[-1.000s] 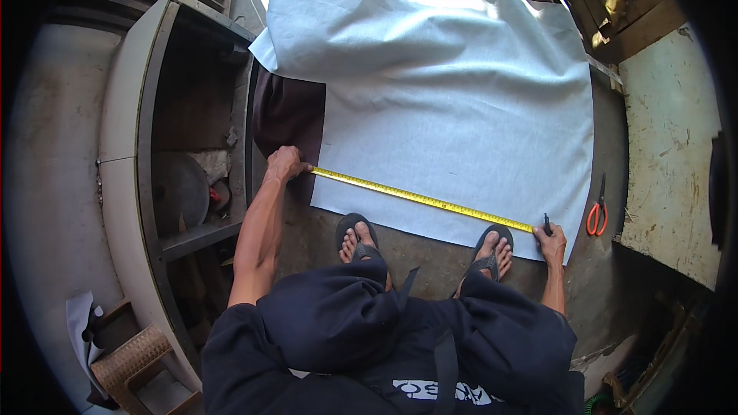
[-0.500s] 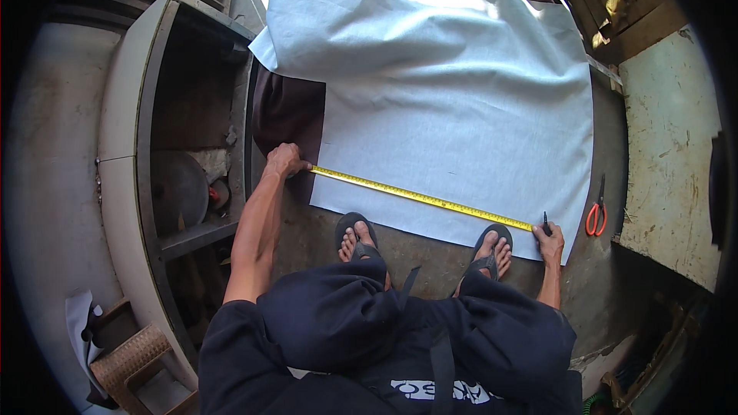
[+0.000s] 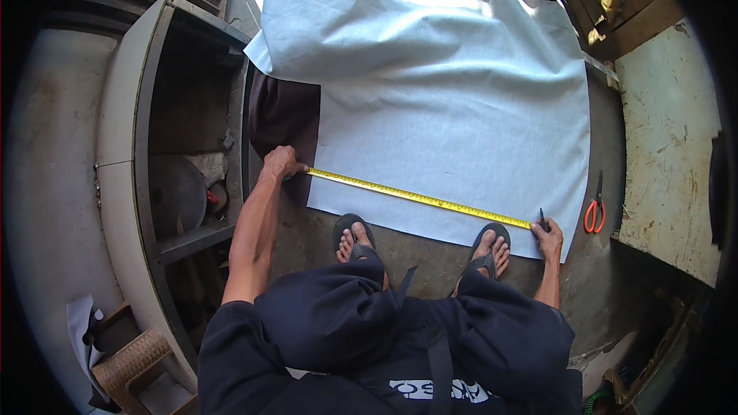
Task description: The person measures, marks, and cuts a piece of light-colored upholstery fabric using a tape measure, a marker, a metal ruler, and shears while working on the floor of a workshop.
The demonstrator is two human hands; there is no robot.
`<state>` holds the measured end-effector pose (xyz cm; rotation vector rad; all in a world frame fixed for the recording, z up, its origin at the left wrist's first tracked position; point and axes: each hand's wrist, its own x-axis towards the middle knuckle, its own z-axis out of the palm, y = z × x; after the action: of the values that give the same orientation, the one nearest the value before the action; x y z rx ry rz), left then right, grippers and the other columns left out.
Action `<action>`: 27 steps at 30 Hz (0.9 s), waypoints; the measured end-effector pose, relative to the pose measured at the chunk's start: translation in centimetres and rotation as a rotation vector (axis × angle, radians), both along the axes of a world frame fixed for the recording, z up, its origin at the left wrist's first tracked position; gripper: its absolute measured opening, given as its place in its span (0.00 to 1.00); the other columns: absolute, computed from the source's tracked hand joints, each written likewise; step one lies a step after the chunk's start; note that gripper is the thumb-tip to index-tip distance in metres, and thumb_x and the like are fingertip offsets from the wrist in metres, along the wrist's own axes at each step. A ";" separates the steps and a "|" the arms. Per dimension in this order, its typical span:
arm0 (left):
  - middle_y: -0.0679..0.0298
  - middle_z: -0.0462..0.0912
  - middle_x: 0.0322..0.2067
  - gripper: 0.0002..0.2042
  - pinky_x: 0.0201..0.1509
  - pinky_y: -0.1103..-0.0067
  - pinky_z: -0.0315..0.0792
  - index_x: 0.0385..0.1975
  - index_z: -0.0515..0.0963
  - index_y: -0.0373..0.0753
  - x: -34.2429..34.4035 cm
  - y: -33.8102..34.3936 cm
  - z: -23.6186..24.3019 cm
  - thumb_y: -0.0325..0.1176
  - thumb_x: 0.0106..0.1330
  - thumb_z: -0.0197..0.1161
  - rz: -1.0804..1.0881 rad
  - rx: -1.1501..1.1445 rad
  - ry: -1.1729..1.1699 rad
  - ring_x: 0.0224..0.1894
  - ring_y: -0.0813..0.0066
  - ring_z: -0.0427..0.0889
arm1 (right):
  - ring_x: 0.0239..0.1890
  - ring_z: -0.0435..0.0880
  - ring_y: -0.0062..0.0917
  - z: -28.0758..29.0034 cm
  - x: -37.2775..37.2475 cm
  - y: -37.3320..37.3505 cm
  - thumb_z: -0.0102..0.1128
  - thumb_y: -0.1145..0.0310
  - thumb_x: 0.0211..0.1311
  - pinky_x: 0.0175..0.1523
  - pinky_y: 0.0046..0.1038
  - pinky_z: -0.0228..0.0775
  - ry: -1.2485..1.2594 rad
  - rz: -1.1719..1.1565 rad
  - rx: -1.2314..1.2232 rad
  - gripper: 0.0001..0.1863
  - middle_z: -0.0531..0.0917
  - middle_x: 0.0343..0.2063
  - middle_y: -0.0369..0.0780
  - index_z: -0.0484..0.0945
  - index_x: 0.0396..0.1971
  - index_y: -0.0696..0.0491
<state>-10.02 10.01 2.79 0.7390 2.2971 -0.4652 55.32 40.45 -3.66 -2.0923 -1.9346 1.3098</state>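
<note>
Yellow metal tape measure (image 3: 419, 197): expect a light, springy strip, firm along its length but liable to twist or buckle if pushed; take hold at the two ends, fingers flat, as the edges may be sharp. It lies slantwise across the near part of a pale cloth (image 3: 453, 131), its right end closer to the body. The left hand (image 3: 282, 161) is closed around the tape's left end, just past the cloth's left edge; the fingers hide most of what is in the palm. The right hand (image 3: 547, 238), well apart from the left, rests near the cloth's right corner, fingertips at the tape's other end and a dark pen (image 3: 542, 219) gripped upright; its pressure on the tape cannot be told. The cloth should handle as light, soft and easily wrinkled; grasp it by an edge or corner. Brown cloth (image 3: 284, 115) shows beside it, beyond the left hand. The right sandal (image 3: 484, 263) overlaps the near edge. Red-handled scissors (image 3: 593, 215) lie on the floor (image 3: 415, 255), right of the cloth.
</note>
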 end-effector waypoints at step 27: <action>0.49 0.86 0.29 0.19 0.42 0.62 0.77 0.32 0.87 0.35 -0.8 -2.0 -1.1 0.47 0.52 0.76 -0.078 0.149 -0.040 0.35 0.54 0.86 | 0.35 0.84 0.22 1.8 -1.2 -2.9 0.64 0.61 0.64 0.45 0.22 0.76 0.526 -0.528 0.256 0.18 0.85 0.30 0.39 0.83 0.45 0.60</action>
<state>-10.80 7.97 1.69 0.9049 2.2899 -0.3130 54.17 37.53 -1.86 -1.7275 -1.1634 1.2401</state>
